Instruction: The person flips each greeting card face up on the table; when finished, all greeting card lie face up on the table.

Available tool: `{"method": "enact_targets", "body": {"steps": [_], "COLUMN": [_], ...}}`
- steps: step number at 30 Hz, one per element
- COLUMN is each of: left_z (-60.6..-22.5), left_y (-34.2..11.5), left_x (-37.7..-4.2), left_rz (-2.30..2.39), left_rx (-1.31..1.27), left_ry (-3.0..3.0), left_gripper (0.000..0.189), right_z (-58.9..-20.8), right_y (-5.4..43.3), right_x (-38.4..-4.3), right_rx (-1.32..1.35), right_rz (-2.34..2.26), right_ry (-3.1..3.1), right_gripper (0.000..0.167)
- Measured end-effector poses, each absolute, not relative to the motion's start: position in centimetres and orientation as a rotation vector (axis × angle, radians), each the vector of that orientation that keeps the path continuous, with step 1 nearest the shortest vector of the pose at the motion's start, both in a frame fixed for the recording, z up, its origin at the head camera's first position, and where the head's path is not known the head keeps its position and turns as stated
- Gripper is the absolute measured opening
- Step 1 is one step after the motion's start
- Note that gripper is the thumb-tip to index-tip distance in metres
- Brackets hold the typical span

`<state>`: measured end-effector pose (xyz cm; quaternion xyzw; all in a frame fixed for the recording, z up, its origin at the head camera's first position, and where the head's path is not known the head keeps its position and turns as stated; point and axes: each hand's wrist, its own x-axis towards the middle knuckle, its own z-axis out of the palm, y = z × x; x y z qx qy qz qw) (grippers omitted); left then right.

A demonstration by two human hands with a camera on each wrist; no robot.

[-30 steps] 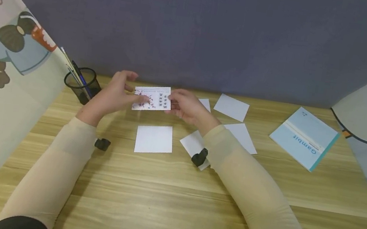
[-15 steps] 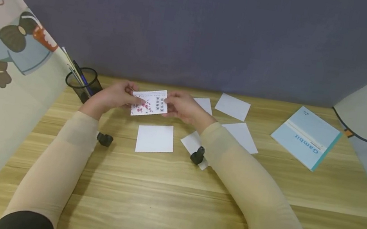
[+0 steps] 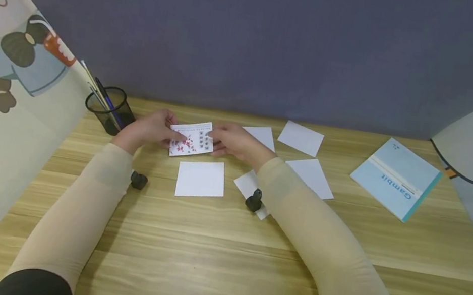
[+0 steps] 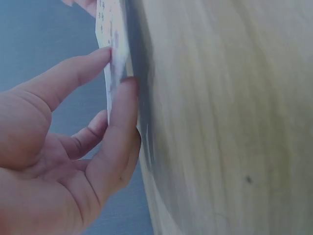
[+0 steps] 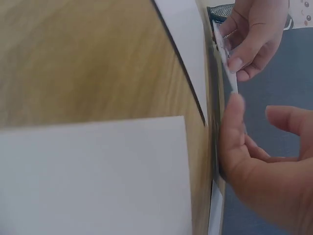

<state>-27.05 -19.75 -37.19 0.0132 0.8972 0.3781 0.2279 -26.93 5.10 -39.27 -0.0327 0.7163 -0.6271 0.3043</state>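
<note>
Printed card [image 3: 197,142] | left hand [image 3: 149,128]: grip pinches left end | right hand [image 3: 236,138]: grip spread, fingers at right end | white sheet [image 3: 201,179] lies nearer on desk [image 3: 201,259]

Left hand [image 4: 63,171] pinching white printed card [image 4: 116,32], thumb on one face, fingers [image 4: 128,103] on the other; card near edge-on, dark characters toward top. Bit of right hand [image 4: 87,5] cut off at top edge by the card. Wood-grain surface [image 4: 220,107] fills right side, small dark spot [image 4: 248,179] low on it, blue-grey backdrop [image 4: 49,39] left.
</note>
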Motion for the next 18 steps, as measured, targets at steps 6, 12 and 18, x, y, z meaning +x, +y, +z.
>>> {"method": "enact_targets", "body": {"steps": [6,12,18], "left_z": [-37.30,-37.31,-36.92], "left_y": [-19.31,-19.01,-18.91], "left_x": [-27.17,-26.97,-26.67], "left_rz": [0.993,0.913,0.856], "left_rx": [0.039,0.058,0.066], "left_ry": [2.492,2.527,2.554], "left_gripper": [0.062,0.058,0.060], "right_z": [-38.89,-39.15,-39.27], "right_y": [5.35,5.27,4.97], "right_x": [-26.67,-26.45,-26.36], "right_rx": [-0.183,-0.265,-0.294], "right_rz": [-1.468,-1.339,-1.311], "right_ry": [2.026,2.096,2.121], "right_gripper": [0.047,0.024,0.022]}}
